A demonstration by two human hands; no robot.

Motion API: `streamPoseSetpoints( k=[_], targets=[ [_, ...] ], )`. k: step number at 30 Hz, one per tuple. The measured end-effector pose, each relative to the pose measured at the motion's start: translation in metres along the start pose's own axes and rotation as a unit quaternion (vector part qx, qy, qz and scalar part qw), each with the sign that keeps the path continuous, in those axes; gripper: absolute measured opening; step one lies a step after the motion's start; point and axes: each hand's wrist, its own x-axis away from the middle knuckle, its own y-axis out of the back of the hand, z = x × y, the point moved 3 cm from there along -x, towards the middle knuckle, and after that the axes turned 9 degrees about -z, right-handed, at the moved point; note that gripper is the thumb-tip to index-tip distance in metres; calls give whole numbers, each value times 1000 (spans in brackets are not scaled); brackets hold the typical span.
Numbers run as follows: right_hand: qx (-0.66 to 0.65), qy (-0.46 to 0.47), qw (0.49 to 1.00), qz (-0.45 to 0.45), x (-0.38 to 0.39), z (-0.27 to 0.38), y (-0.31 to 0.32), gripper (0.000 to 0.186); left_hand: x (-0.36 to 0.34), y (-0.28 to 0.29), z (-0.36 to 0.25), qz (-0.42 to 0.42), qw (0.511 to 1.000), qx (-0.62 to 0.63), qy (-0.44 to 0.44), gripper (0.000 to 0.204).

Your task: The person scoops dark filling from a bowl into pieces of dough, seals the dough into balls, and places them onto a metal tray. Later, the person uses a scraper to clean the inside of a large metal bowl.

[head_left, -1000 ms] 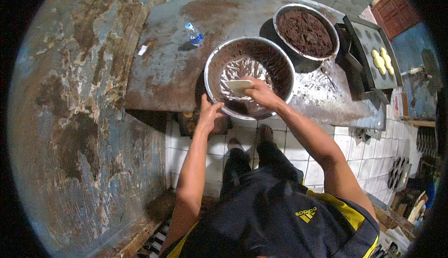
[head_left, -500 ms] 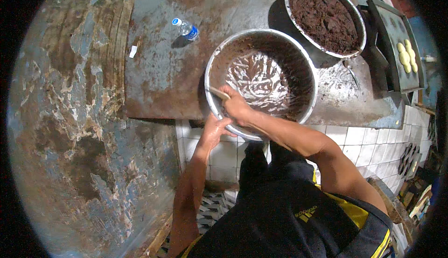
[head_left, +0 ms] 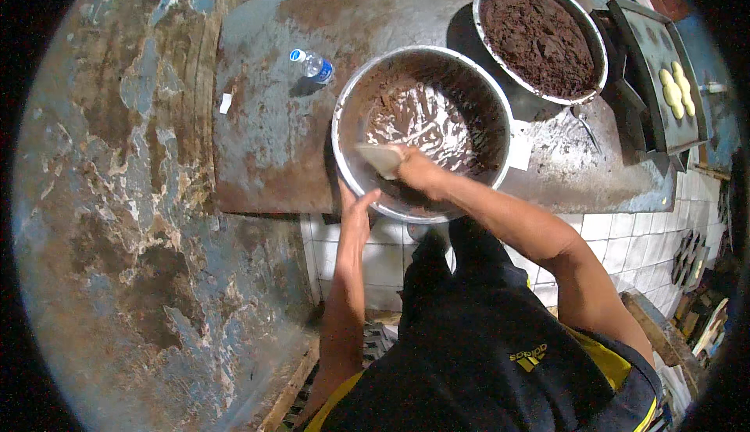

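Note:
A large round metal basin (head_left: 356,116) stands at the near edge of the table, its inner wall and bottom smeared with dark brown paste. My right hand (head_left: 419,173) reaches inside, closed on a flat, pale beige scraper (head_left: 378,158) that lies against the lower left of the inner wall. Outside, at the near left, my left hand (head_left: 357,208) grips the basin's rim, its thumb over the top. The fingers below the rim are partly hidden.
Behind the basin to the right sits a second basin (head_left: 475,22) full of dark brown, crumbly mass (head_left: 539,41). A small water bottle (head_left: 314,66) and a white scrap (head_left: 226,103) lie on the worn table (head_left: 269,151). At far right, a tray (head_left: 652,57) carries pale dough pieces (head_left: 672,92).
The scraper has moved off the left rim, down into the basin, and now shows its broad face. My left hand still holds the rim. The basin appears slightly further left in view.

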Motion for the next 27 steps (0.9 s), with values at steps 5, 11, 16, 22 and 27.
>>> streamPoseSetpoints(
  k=[5,11,16,22,27],
  targets=[
    [-112,31,992,-58,-18,25,-51,38,-24,6,28,50,996,-1,73,62],
    [-301,9,930,-210,-63,16,-78,47,17,1,2,29,989,-132,62,57],
    [-285,34,917,-277,-87,38,-64,47,26,-5,22,-8,999,-37,33,74],
    [-49,66,997,-6,-5,13,-29,42,-23,16,9,80,996,-47,1,78],
    [-29,83,983,-159,-27,16,-54,42,-5,11,18,77,989,-99,77,79]
  ],
)
